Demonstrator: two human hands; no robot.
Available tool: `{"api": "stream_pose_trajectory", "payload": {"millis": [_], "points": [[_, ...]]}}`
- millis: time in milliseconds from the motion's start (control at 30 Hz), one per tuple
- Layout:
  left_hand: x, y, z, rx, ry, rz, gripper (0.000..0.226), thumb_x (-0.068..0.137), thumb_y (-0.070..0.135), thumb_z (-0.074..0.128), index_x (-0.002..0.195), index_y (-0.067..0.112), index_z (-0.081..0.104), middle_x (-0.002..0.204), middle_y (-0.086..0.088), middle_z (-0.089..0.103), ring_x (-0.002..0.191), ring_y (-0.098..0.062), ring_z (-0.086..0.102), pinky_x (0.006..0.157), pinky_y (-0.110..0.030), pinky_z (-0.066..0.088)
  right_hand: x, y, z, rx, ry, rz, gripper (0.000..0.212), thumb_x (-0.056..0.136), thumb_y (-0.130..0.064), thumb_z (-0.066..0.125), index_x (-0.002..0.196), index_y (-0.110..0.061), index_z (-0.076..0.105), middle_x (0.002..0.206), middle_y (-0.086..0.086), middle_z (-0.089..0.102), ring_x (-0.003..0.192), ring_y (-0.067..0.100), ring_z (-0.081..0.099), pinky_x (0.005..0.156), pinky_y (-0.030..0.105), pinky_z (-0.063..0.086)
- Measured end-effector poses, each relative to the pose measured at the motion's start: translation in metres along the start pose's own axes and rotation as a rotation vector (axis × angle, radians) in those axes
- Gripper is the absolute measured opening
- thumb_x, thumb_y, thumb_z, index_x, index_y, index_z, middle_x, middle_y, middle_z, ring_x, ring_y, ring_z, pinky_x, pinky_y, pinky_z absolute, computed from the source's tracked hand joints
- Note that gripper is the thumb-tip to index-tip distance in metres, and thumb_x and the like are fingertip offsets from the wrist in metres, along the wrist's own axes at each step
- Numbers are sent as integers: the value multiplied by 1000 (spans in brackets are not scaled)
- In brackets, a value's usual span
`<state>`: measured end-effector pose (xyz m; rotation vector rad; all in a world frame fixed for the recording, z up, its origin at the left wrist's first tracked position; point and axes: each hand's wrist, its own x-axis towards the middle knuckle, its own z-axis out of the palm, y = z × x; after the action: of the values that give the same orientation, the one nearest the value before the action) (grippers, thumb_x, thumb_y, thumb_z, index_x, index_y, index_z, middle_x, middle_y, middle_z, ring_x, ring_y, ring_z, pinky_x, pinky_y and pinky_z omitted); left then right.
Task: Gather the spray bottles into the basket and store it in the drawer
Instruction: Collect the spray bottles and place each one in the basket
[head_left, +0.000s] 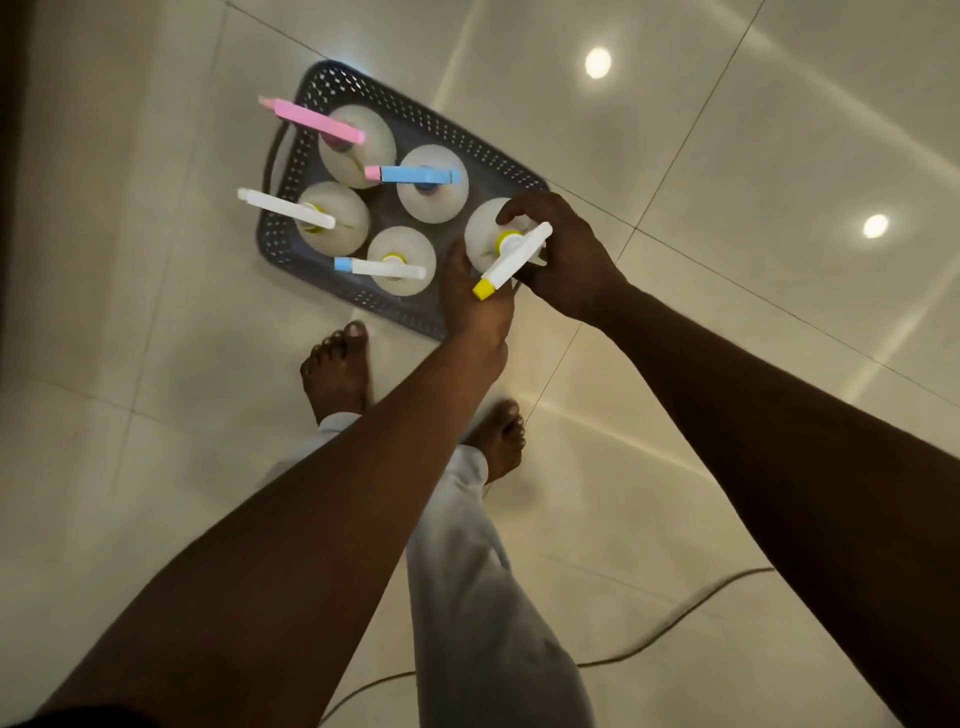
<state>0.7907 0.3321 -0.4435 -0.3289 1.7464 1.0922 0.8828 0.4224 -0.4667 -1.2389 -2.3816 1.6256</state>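
A dark basket (457, 136) with little holes in its walls, down on the shiny tiled floor (727, 322). Six spray bottles inside, all standing up, seen from the top. At the far left, a bottle with a pink sprayer (311, 120). Just right of that, a bottle with a blue sprayer (420, 174) and a pink tip. On the left side, a bottle with a white sprayer (285, 209). At the near edge, a bottle with a white sprayer and blue tip (380, 267). At the near right corner, a bottle with a white sprayer and yellow tip (511, 261), tip pointing near and left.

Left hand (475, 299) up against the near left side of that last bottle, fingers pressed on its round body. Right hand (563, 254) curled over the bottle from the right, fingers wrapped round the far side and the neck. Both hands closed on this one bottle, inside the basket corner. Hard to tell whether the bottle's bottom is touching the basket floor.

Two bare feet (337, 371) on the tiles just near the basket, with pale trouser legs (467, 571) below. A thin cord (691, 605) lying across the floor at the near right. Two round bright lights (597, 62) shining back from the tiles at the far right. No drawer in view.
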Motion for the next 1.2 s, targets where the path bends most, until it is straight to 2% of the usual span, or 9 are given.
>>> {"api": "stream_pose_trajectory", "payload": {"millis": [67,200,267,433,533,700,800,933,1200], "points": [[11,-8,3,-30,-4,9,49,100,1,61,147,4,52,145,-21,58,134,-36,57,105,-39,57,10,11,5,-28,-13,-25,46,83,-4,82,125,-2,64,135,10,62,128,24,58,106,40,51],[33,-22,4,-131,30,42,42,102,2,60,143,1,54,140,-23,61,130,-36,60,86,-17,59,27,25,16,-96,-78,-33,46,83,-6,82,125,-5,64,137,8,63,130,27,56,102,26,44],[44,-26,5,-183,25,16,45,99,10,65,142,2,55,140,-23,62,130,-36,60,97,-29,59,33,29,20,-120,-88,-36,47,83,-6,82,126,-5,63,138,7,62,130,25,55,98,21,41],[58,-29,8,-156,53,-30,104,56,53,72,147,7,52,141,-24,59,128,-37,60,106,-47,55,40,39,23,-139,-76,-42,46,84,-1,79,127,-3,62,137,11,61,129,27,55,100,29,45],[69,-32,7,-35,43,-6,78,72,40,70,143,11,56,133,-20,64,121,-33,65,105,-50,57,43,41,25,-126,-60,1,49,83,1,78,129,-6,62,137,10,60,129,25,56,100,26,45],[67,-29,4,111,-23,61,56,91,3,65,145,13,55,136,-12,66,119,-24,66,101,-40,58,35,37,24,-99,9,87,66,78,6,74,140,-5,59,145,11,58,134,24,56,100,-1,32],[40,-21,-1,120,-36,3,46,97,6,62,142,12,58,136,-10,67,123,-25,65,108,-42,54,14,21,24,-64,83,184,69,84,-1,76,149,-5,53,149,15,58,137,28,54,108,13,37],[-15,0,-23,267,-60,-97,56,101,7,55,155,9,43,155,-17,51,142,-34,51,120,-48,42,-35,-29,23,52,153,406,60,88,-6,75,146,-9,58,148,10,59,135,25,56,112,41,49],[-176,123,-94,385,-173,-58,36,101,18,60,137,17,62,131,-4,68,121,-20,64,114,-50,49,-127,-217,-5,296,252,578,31,99,-20,69,130,-18,70,134,0,72,125,18,65,104,29,51]]}}
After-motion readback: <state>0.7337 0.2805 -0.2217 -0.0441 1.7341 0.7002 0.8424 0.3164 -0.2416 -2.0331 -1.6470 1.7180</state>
